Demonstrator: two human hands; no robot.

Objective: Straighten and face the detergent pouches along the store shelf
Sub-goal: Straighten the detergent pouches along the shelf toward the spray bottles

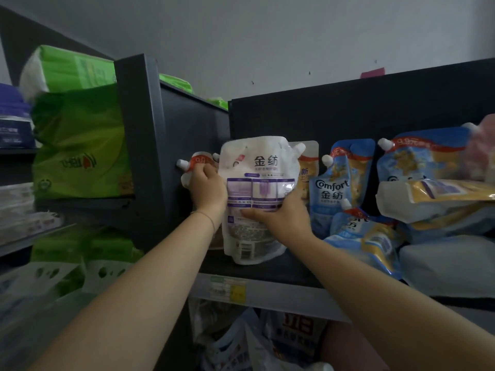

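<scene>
The left hand (207,188) has its fingers curled round the left edge of a big white pouch (259,183) made of soft plastic with purple print. The right hand (278,212) holds the same pouch low on its right side. Its thumb lies across the front and its other fingers are hidden behind. So both hands are clamped on it.

The white pouch stands up at the left end of the dark shelf (267,271), close to the grey metal side wall (171,129). The side with lots of small print faces out, so I think it needs turning round.

Just by the left hand is a small pouch with a red band and a white cap (197,163). I cannot tell if the fingers touch it too. A yellow and white pouch (308,170) peeks out behind. Next to that stands a blue pouch (337,183) that says "Comfort". More blue pouches (361,236) lie flat nearby.

Turning the white pouch in this tight corner could bump the small pouch or the blue pouch and tip them. The white pouch is soft, so it may flop forward off the shelf if the hands let go too soon.
</scene>
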